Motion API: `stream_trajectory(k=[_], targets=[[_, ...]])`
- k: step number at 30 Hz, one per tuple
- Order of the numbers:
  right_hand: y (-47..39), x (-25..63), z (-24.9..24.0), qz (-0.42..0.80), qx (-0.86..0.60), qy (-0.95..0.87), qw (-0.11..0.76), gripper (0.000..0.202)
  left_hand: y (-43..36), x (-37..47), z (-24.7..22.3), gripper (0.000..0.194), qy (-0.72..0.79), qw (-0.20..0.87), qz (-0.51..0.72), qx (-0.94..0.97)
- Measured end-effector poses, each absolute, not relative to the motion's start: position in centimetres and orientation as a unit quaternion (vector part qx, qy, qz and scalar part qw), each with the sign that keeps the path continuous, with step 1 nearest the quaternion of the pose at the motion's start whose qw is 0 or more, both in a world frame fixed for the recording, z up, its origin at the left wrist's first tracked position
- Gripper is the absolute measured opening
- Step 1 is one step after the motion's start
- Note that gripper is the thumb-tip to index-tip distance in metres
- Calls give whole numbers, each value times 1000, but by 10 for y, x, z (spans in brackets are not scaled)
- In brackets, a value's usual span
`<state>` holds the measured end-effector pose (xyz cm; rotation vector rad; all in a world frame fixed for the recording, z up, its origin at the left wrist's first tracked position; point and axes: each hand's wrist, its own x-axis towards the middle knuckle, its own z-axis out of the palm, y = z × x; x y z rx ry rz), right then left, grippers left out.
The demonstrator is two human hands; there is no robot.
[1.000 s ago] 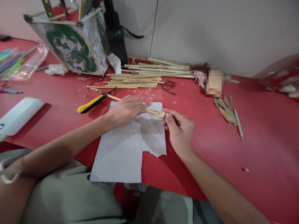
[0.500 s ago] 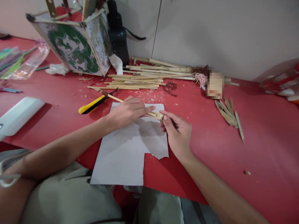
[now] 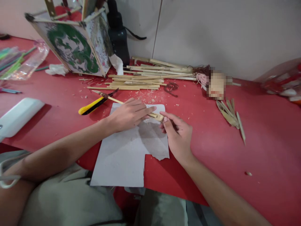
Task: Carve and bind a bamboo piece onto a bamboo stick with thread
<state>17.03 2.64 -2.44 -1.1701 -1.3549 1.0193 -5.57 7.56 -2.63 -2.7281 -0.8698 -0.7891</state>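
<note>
My left hand (image 3: pixel 131 114) is closed over a thin bamboo stick (image 3: pixel 115 99), its index finger stretched along it. The stick's far left end, bound with brown thread, crosses above the yellow and black utility knife (image 3: pixel 92 105). My right hand (image 3: pixel 178 133) pinches a flat pale piece (image 3: pixel 159 117), which looks like bamboo or dried husk, between thumb and fingers. The stick's right end lies against that piece; how they are joined I cannot make out. Under both hands rests a white paper sheet (image 3: pixel 122 160) with a torn lower right part.
Bamboo sticks (image 3: pixel 136 84) lie in rows behind my hands, with shavings and brown string (image 3: pixel 171 88) close by. A paper lantern with a green dragon (image 3: pixel 70 47) and a black bottle (image 3: pixel 118 40) stand at the back. Dried husks (image 3: pixel 229 116) lie right, a white case (image 3: pixel 21 116) left.
Almost nothing differs. The whole view has shifted very slightly, and both hands keep the same hold on the stick and the pale piece.
</note>
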Motion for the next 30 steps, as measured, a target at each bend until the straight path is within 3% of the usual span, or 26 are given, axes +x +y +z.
stream_trajectory(k=[6,13,19,30], targets=[[25,173,-25,388,-469,-612,506,23,69,-57,-15,27,-333,86,-288,-894],[29,178,-31,302,-450,-673,503,46,72,-60,-22,13,-358,86,-338,-866],[32,180,-26,254,-430,-716,488,39,73,-61,-21,22,-344,85,-356,-865],[34,181,-31,259,-427,-724,476,43,72,-60,-17,14,-326,113,-339,-875]])
